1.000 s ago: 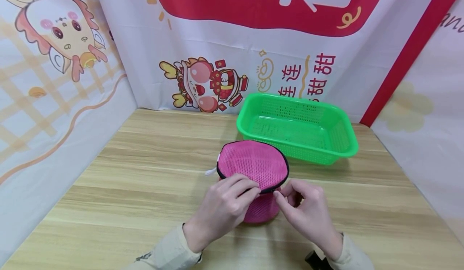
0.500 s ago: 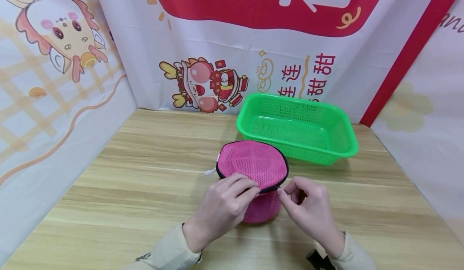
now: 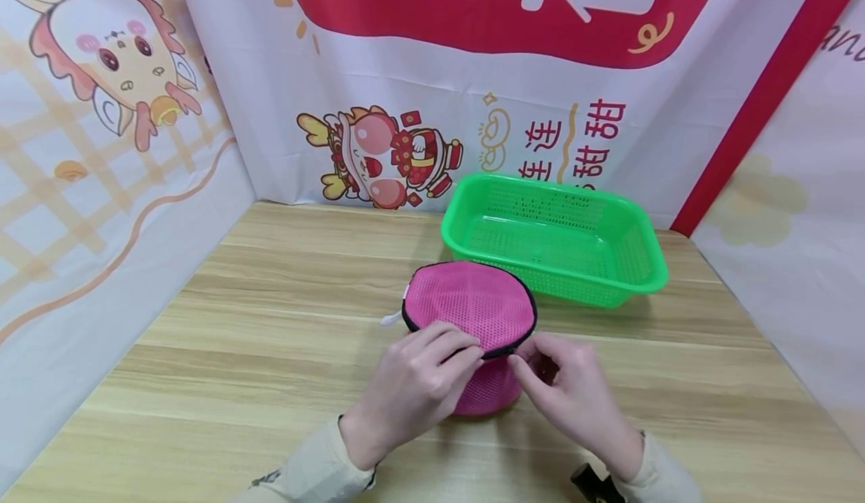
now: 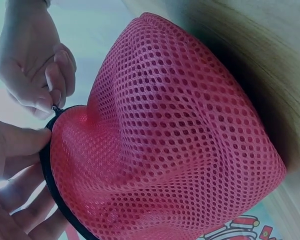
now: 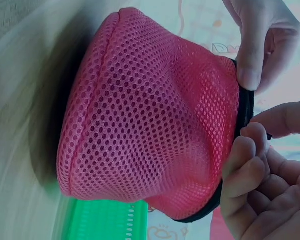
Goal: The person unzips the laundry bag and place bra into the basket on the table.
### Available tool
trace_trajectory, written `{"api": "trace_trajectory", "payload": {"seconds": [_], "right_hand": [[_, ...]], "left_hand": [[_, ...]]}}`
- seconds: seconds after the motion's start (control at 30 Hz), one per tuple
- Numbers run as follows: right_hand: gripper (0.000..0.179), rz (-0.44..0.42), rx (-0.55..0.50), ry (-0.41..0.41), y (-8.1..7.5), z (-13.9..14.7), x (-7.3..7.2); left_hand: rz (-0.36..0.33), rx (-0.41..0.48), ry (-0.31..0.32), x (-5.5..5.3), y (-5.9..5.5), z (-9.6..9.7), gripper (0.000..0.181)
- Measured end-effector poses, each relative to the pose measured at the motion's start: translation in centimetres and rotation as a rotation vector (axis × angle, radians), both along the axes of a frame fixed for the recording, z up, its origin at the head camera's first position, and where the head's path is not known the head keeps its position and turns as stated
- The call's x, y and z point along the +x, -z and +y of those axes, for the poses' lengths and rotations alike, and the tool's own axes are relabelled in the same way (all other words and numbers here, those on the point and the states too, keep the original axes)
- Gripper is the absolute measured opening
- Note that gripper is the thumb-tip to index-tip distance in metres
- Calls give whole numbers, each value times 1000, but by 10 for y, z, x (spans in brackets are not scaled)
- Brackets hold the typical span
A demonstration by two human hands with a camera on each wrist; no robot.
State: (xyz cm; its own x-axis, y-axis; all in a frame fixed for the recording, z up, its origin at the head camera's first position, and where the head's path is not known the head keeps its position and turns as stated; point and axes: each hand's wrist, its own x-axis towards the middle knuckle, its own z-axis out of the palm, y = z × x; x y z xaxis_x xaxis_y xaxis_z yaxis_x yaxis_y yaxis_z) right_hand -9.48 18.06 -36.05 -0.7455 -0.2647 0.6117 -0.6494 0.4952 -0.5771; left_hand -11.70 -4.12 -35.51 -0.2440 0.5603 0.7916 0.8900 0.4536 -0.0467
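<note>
A pink mesh laundry bag (image 3: 473,300) with a black zipper (image 5: 245,107) around its top stands on the table in the head view. My left hand (image 3: 412,390) pinches the front of the zipped rim between thumb and fingers. Just to the right, my right hand (image 3: 574,394) pinches the small zipper pull (image 4: 55,109), which shows at its fingertips in the left wrist view. The lid lies over the bag's top, and its mesh side (image 5: 135,110) is creased in the right wrist view. Contents of the bag cannot be made out.
Behind the bag, to the right, stands a green plastic basket (image 3: 554,244). A white loop (image 3: 390,318) sticks out from the bag's left side. Printed cloths hang around the wooden table (image 3: 270,315). A black object (image 3: 595,482) shows at the right wrist.
My right hand shifts slightly right along the rim, then back left, staying on the zipper pull. The left hand and the bag hold nearly still.
</note>
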Motion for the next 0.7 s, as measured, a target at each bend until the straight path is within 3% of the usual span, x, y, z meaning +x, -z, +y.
{"api": "trace_trajectory", "payload": {"seconds": [0.3,0.7], "right_hand": [[21,28,32,-114,2,-9,3],[21,5,32,-115,4,-12,3]], "left_hand": [[-14,-14,10,-1,1,1,18],[0,-34,10,-2,3,0,14]]}}
